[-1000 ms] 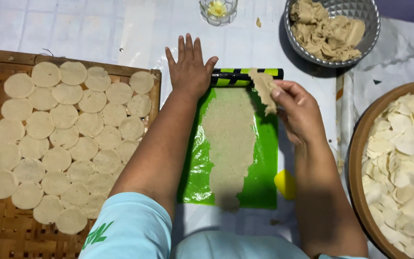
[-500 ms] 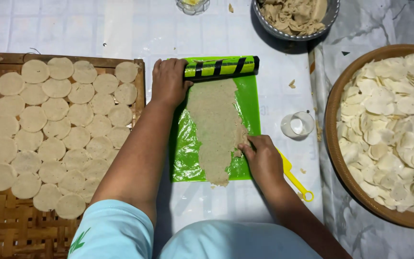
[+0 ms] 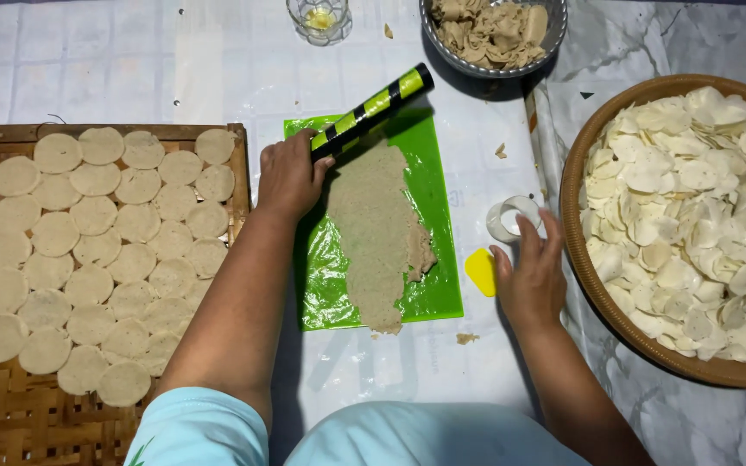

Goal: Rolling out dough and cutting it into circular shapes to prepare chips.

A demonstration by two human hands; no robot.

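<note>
Hands at a sheet of rolled dough

The left hand (image 3: 289, 175) grips one end of the black-and-green striped rolling pin (image 3: 371, 110), lying aslant over the flat beige dough sheet (image 3: 376, 231) on the green plastic mat (image 3: 436, 285). The right hand (image 3: 532, 280), fingers loosely spread, touches the small clear round cutter ring (image 3: 509, 217), beside a yellow plastic scraper (image 3: 480, 271).

The black rolling pin (image 3: 371, 110) w/ green stripes is lying tilted across the far edge of the green mat (image 3: 438, 285), its near end gripped. The small clear ring cutter (image 3: 511, 218) is standing just beside the mat's right edge.
</note>
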